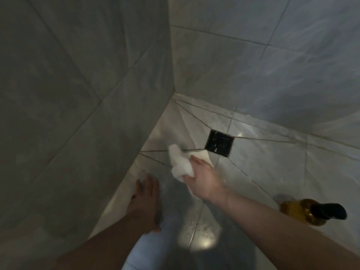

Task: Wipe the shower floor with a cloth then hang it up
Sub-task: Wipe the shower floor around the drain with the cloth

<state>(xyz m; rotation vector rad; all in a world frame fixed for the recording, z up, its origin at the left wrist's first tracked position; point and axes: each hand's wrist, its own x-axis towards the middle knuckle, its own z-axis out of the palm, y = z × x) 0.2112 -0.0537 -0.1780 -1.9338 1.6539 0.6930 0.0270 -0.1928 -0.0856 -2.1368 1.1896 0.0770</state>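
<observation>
Head view, looking steeply down into a tiled shower corner. Right hand near centre, forearm reaching in from about 4 o'clock, wrist straight, back of the hand up, fingers curled round a bunched white cloth. Cloth soft and crumpled, folded into uneven lobes, spilling out toward 10 o'clock of the knuckles, with a flatter flap under the fingertips; pressed on or held just above the shower floor, contact hard to tell through the blur. Left hand at 8 o'clock of the right, well apart from it, arm coming in from 7 o'clock, fingers extended and laid flat on the floor close to the foot of the left wall, holding nothing, dim in shadow. Floor of pale, glossy marbled tiles with thin dark grout lines fanning out from a square black drain, just beside the cloth at 2 o'clock, its surface dark and speckled with pale flecks. Bright reflected patch and scattered droplets on the tile at 6 o'clock of the right hand. Amber translucent bottle, rounded body, black pump top, lying on its side on the floor at 4 o'clock, beyond the right forearm. Walls of large grey matte-looking tiles, meeting in a vertical corner at 12 o'clock, the right wall lighter and streaked.
</observation>
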